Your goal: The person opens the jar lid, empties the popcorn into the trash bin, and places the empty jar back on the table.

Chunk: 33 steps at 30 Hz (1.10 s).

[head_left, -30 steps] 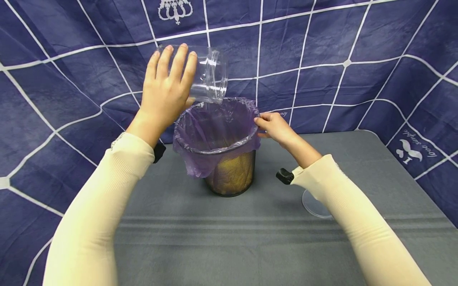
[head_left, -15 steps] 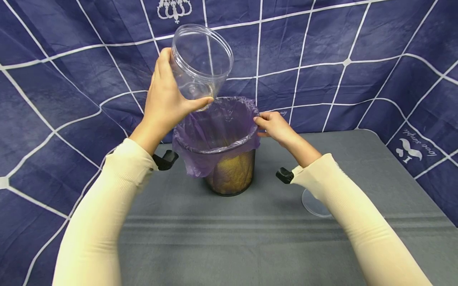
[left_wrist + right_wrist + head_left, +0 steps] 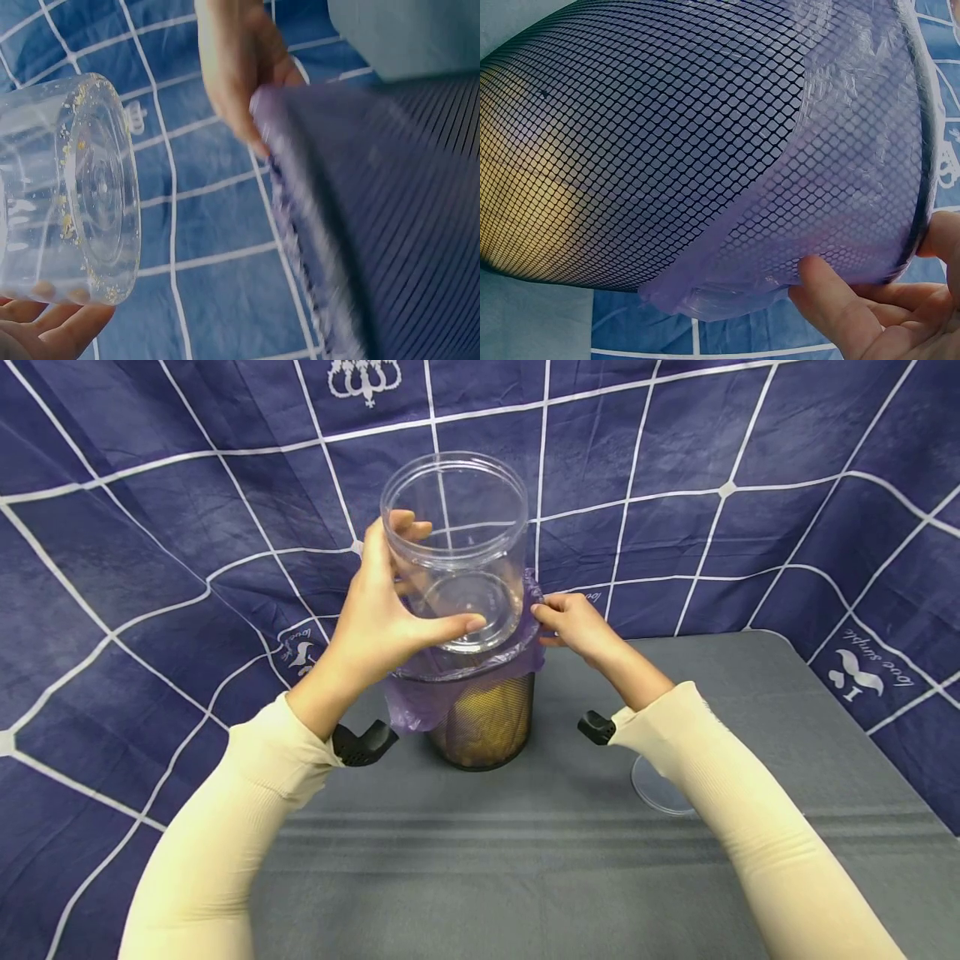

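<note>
My left hand (image 3: 378, 622) grips a clear plastic jar (image 3: 465, 547) by its side, thumb across the front near the base. The jar is lidless, nearly upright with its mouth up, above the wastebasket. Yellowish crumbs cling around its base (image 3: 105, 187) in the left wrist view. Below stands a black mesh wastebasket (image 3: 498, 722) lined with a purple bin bag (image 3: 423, 702) folded over the rim. My right hand (image 3: 579, 627) holds the lined rim on the right, fingers on the outside in the right wrist view. Something yellow (image 3: 532, 180) shows through the mesh; the jar hides most of the opening.
A clear round lid (image 3: 660, 787) lies on the grey tabletop (image 3: 480, 877), partly covered by the right sleeve (image 3: 735, 793). A blue cloth with white grid lines (image 3: 637, 460) hangs close behind and at both sides.
My left hand has turned the jar from lying sideways over the wastebasket to nearly upright, then moved it down, right and nearer. The right hand stays on the rim.
</note>
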Tool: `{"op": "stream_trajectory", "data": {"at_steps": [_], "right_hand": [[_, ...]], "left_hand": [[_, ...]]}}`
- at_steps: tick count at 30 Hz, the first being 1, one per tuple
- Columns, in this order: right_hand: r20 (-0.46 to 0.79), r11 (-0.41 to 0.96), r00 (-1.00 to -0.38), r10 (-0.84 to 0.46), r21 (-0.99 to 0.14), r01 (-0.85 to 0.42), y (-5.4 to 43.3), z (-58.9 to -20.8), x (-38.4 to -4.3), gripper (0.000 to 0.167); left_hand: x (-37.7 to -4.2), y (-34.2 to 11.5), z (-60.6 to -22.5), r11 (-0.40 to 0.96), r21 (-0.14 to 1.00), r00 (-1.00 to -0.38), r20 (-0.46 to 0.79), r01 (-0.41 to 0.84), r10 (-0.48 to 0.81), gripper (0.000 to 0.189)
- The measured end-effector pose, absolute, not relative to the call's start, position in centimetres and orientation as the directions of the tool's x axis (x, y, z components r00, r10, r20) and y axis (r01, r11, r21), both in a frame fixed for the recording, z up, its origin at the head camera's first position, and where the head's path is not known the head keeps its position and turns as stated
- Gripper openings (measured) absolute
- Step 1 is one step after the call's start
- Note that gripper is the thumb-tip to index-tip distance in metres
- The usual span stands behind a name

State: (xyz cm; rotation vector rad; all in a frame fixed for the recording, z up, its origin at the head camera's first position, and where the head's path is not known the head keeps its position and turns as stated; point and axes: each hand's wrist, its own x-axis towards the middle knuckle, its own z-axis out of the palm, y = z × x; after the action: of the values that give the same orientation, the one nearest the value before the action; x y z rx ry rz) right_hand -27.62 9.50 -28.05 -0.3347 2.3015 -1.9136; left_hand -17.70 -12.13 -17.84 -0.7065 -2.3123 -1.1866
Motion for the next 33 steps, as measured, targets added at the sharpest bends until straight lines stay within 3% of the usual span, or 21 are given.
{"op": "stream_trajectory", "data": {"at_steps": [5,8,12,15,19,25,30,33], "right_hand": [[0.078,0.154,-0.966,-0.248,-0.981,-0.119,9.5,-28.2,-27.6,0.026],[0.143,0.209,-0.963,-0.227,-0.959,-0.191,9.6,-28.3,-27.6,0.018],[0.233,0.302,-0.948,-0.218,-0.907,-0.292,9.7,-28.4,-27.6,0.019],[0.205,0.237,-0.946,-0.251,-0.935,-0.265,9.6,-28.3,-27.5,0.025],[0.108,0.112,-0.962,-0.252,-0.984,-0.140,9.4,-28.2,-27.4,0.027],[0.091,0.197,-0.965,-0.247,-0.970,-0.142,9.5,-27.8,-27.3,0.018],[0.143,0.299,-0.963,-0.229,-0.931,-0.210,9.7,-27.9,-27.3,0.032],[0.144,0.277,-0.963,-0.229,-0.938,-0.207,9.6,-27.9,-27.2,0.030]], "left_hand": [[-17.3,-11.8,-19.6,0.405,0.626,-0.744,0.595,0.666,0.305,0.098],[-16.7,-11.4,-20.4,0.352,0.634,-0.725,0.599,0.689,0.340,0.099],[-15.9,-10.9,-21.6,0.315,0.625,-0.698,0.604,0.714,0.383,0.101],[-15.3,-10.7,-22.7,0.270,0.634,-0.682,0.604,0.724,0.412,0.102],[-14.6,-10.6,-24.4,0.222,0.652,-0.671,0.598,0.725,0.438,0.102],[-14.2,-10.2,-26.9,0.214,0.661,-0.672,0.584,0.720,0.456,0.105],[-14.2,-9.8,-29.0,0.214,0.688,-0.692,0.553,0.694,0.464,0.108],[-14.4,-9.7,-30.5,0.221,0.687,-0.692,0.547,0.693,0.471,0.111]]}}
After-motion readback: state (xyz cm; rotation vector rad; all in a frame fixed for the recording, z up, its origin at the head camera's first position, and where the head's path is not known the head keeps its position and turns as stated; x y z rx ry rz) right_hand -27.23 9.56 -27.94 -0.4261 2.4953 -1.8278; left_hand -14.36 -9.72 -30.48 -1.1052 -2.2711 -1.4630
